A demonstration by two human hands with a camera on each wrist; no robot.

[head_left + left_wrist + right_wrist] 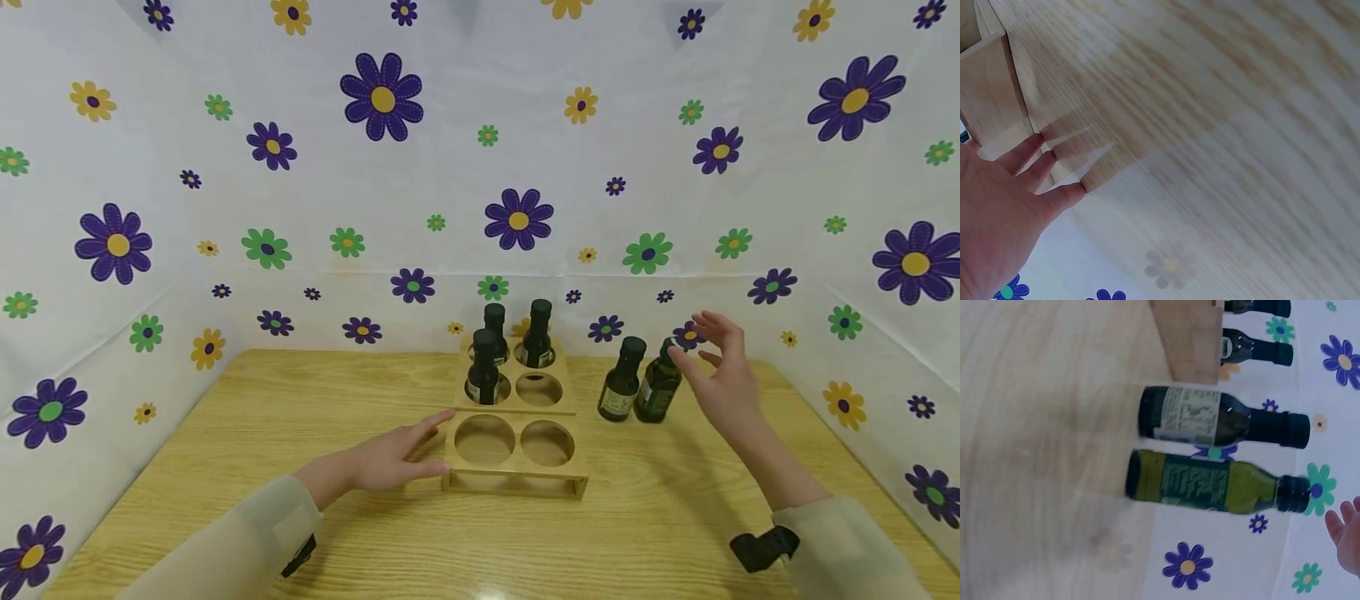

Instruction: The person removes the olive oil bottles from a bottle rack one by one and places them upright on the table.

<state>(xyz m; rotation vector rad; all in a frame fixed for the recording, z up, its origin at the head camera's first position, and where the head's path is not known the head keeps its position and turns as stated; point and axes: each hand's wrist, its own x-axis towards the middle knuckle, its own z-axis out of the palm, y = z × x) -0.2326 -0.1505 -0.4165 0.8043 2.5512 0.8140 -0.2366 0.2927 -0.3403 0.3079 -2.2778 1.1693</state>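
Note:
A wooden bottle rack (517, 465) with several round holes stands mid-table, and three dark bottles sit in its rear part: one at left (483, 371), one behind it (495, 323), one at back right (537, 337). My left hand (382, 457) is at the rack's left side, its fingers fairly straight by the wood. Right of the rack, a dark bottle with a pale label (1191, 417) stands upright beside a green glass bottle (1200, 481). My right hand (723, 387) is raised by the green bottle's cap, fingers spread and holding nothing; the right wrist view shows the fingertips apart from it.
A light wood-grain table (360, 542) carries everything. White cloth with printed flowers (450, 167) encloses its back and both sides, close behind the rack and bottles. The rack's front holes and its rear right hole contain no bottles.

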